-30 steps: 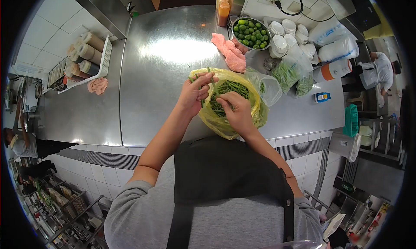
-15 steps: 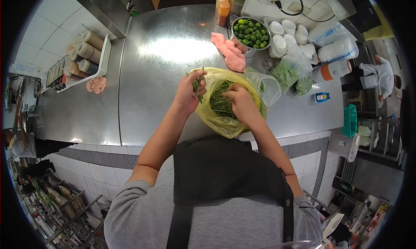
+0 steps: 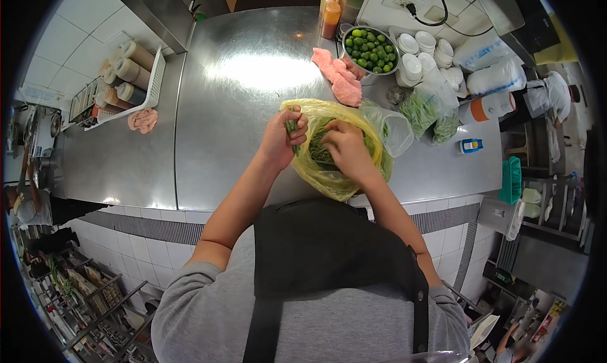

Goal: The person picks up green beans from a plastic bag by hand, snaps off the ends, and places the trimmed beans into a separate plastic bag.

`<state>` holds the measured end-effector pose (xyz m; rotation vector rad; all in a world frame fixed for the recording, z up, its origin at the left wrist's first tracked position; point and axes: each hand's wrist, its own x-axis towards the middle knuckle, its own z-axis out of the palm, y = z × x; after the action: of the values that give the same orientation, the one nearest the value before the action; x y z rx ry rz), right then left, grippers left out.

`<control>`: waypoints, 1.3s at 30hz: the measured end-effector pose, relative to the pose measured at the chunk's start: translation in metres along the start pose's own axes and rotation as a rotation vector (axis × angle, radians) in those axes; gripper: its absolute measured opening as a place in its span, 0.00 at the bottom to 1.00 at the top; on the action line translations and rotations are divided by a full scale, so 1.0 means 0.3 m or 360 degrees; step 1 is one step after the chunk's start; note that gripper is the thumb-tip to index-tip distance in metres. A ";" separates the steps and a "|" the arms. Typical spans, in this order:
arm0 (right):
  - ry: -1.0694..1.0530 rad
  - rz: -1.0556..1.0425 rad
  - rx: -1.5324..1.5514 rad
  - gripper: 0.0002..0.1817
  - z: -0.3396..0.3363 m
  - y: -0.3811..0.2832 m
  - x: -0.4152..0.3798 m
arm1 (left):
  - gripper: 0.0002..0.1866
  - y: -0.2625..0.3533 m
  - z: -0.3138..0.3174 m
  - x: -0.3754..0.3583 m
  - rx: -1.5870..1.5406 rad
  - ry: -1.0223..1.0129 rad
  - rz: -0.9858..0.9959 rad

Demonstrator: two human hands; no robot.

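At the nine-o'clock rim of the yellow bag (image 3: 330, 185), the left hand (image 3: 277, 142) is closed around a few green stalks (image 3: 291, 127); the half-curled right hand (image 3: 351, 151), grip indeterminable, is over the larger, unsorted-looking pile (image 3: 320, 156) inside.

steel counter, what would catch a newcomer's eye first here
Probably the bright yellow bag at the counter's near edge, with green beans or similar stalks inside and the right hand over its mouth. Next, the bowl of green limes toward the back, then the pink cloth between bowl and bag.
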<state>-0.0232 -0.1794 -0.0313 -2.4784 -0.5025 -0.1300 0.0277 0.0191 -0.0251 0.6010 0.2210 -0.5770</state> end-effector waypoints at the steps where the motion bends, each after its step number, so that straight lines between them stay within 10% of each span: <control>1: 0.0051 0.0089 0.0305 0.05 -0.021 0.009 0.007 | 0.04 0.015 0.004 -0.005 0.0181 0.0029 0.0028; 6: 0.0224 0.0556 0.1612 0.05 -0.094 0.000 -0.006 | 0.09 0.004 0.066 -0.026 0.0831 0.0083 0.0120; 14: 0.0338 0.0528 0.1615 0.04 -0.121 -0.023 -0.013 | 0.10 -0.038 0.100 -0.025 0.1708 -0.0183 0.0226; 25: 0.0727 0.0084 0.0246 0.05 -0.121 0.008 -0.002 | 0.10 -0.049 0.113 -0.054 0.1486 -0.0097 0.0151; 27: -0.0091 0.0348 0.0013 0.09 -0.128 0.029 -0.018 | 0.09 -0.048 0.112 -0.056 0.1339 -0.0073 0.0194; 33: -0.0224 0.0713 0.1705 0.12 -0.111 -0.043 -0.034 | 0.06 -0.010 0.131 -0.050 0.1058 0.0226 0.0613; 39: -0.0104 0.0423 0.1232 0.07 -0.080 -0.086 -0.022 | 0.06 -0.031 0.149 -0.041 0.0875 0.0242 0.0790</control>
<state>-0.0385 -0.1761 0.0010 -1.7643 -0.1853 0.2175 0.0138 -0.0079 0.0111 1.1926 0.0455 -0.0997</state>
